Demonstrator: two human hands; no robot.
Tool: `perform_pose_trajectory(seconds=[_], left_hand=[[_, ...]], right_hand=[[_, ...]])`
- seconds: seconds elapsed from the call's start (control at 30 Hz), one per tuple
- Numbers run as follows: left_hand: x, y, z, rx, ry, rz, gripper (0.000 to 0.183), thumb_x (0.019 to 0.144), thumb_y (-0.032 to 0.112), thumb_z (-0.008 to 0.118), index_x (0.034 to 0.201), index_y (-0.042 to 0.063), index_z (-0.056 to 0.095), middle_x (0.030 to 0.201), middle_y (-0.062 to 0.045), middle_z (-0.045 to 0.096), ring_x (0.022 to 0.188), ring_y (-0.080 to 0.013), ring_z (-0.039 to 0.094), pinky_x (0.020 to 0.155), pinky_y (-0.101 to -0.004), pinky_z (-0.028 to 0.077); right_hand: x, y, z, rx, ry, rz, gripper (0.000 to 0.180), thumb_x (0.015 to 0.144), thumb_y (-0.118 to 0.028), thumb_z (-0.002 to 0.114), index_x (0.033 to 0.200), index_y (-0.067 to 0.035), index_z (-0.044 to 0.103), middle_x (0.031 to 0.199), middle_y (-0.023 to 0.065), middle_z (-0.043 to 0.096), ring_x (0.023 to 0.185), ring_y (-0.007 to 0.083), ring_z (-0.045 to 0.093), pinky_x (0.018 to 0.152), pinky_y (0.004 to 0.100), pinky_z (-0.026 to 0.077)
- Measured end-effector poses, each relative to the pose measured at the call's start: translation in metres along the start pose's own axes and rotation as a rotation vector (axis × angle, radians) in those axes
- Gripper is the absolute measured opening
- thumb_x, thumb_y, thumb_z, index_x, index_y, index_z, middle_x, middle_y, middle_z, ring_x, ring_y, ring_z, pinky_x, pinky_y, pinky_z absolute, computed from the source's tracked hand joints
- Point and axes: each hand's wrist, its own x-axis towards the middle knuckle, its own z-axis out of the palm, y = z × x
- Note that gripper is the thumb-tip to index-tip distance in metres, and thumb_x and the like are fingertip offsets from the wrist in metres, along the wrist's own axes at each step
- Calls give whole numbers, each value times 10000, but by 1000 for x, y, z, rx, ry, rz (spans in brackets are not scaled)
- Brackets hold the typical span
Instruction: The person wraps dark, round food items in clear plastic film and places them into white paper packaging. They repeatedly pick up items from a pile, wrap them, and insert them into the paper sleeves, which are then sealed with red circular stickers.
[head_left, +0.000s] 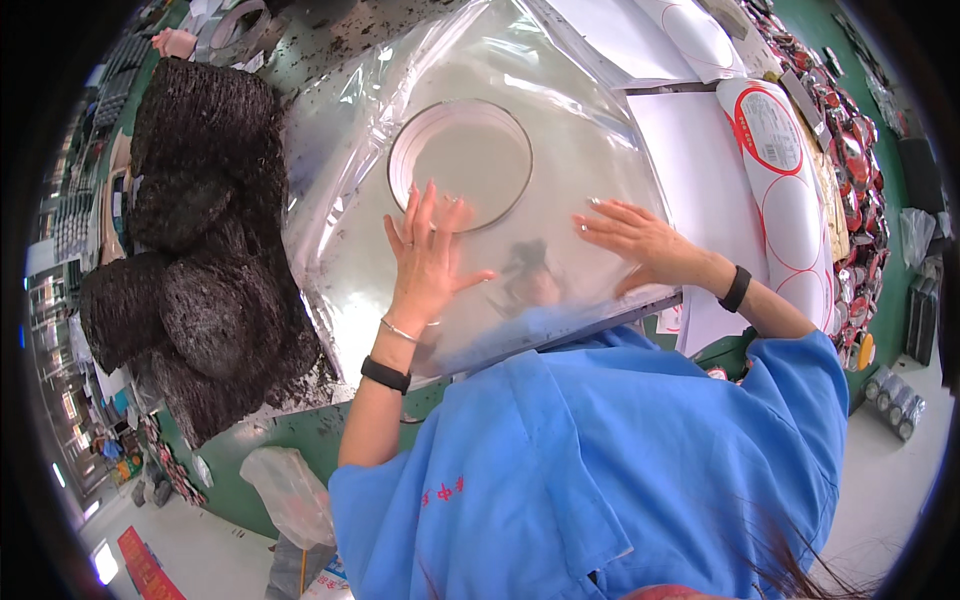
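A sheet of clear plastic film (585, 150) covers the work surface before me. A shallow round ring (400, 154) with a pale wall and thin dark rim sits at its middle; whether the film lies over or under it, I cannot tell. My left hand (426, 259) is spread palm down, its fingertips reaching over the ring's near edge. Flat on the film to the right of the ring is my right hand (646, 241), fingers apart and holding nothing. Both wrists wear dark bands.
Dark fibrous pressed blocks (202, 120) are heaped at the left, with crumbs around them. White paper sheets (697, 165) and a roll of round red-edged labels (787, 195) lie at the right. Beyond are many red-and-silver packages (855, 161). Another hand (174, 43) shows at the upper left.
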Motion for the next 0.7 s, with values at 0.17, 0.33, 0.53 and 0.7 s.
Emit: perform_pose_trajectory(seconds=[0.17, 0.33, 0.53, 0.7], left_hand=[[0, -17, -8, 26, 20, -13, 1195, 664, 662, 848, 1620, 251, 263, 1699, -130, 159, 1579, -378, 111, 1151, -783, 103], [0, -24, -12, 20, 26, 4, 1149, 685, 673, 831, 1605, 248, 292, 1690, -127, 181, 1576, -366, 124, 1164, -773, 76], [2, -23, -19, 15, -28, -9, 1055, 696, 659, 828, 1552, 226, 389, 1674, -114, 231, 1579, -350, 109, 1186, -744, 42], [10, -21, -24, 37, 9, 58, 433, 849, 409, 795, 1160, 139, 664, 1232, -84, 584, 1202, -281, 562, 1123, -587, 317]], right_hand=[[12, 1, 7, 149, 77, 24, 780, 725, -247, 888, 1408, -113, 536, 1620, 42, 414, 1528, 319, 303, 1264, 501, 256], [11, -1, 12, 202, 116, 12, 299, 753, -164, 863, 966, -104, 661, 1490, 38, 536, 1460, 324, 388, 1172, 478, 346], [16, 0, 14, 369, 167, -37, 156, 790, -134, 838, 782, -86, 689, 1215, -2, 646, 1271, 263, 506, 1051, 411, 431], [32, -7, 2, 344, 101, -31, 133, 819, -156, 819, 819, -74, 715, 1015, 4, 641, 1117, 257, 544, 959, 366, 478]])
